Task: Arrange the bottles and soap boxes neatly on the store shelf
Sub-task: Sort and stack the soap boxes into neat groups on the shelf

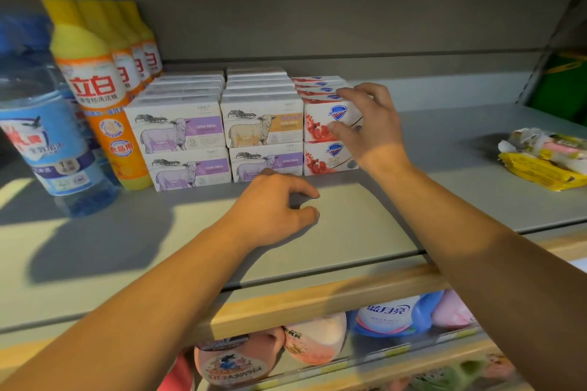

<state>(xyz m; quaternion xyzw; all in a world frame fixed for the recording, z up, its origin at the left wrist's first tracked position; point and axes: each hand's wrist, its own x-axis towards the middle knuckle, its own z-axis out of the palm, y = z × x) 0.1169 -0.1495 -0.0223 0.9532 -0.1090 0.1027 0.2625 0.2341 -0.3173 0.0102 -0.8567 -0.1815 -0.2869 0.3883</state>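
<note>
A grey store shelf (365,225) with a pale wooden front edge ran across the view, backed by a plain grey panel, with warm light falling in patches on its surface. At the far left stood a clear blue-labelled bottle (47,136), and just beside it a row of orange bottles (98,95) with yellow caps, running back toward the panel. Next came two stacked columns of sheep-print soap boxes (219,136), and touching them on the right a stack of red-and-white Safeguard soap boxes (327,127). The right hand (368,124) was at the top front Safeguard box, thumb and fingers curled around its right end. The left hand (279,203) rested on the shelf just in front of the sheep boxes, fingers loosely curled and holding nothing. Well apart to the right lay crumpled yellow packets (543,159). Below the shelf, pouches and bottles (384,316) filled a lower level.
</note>
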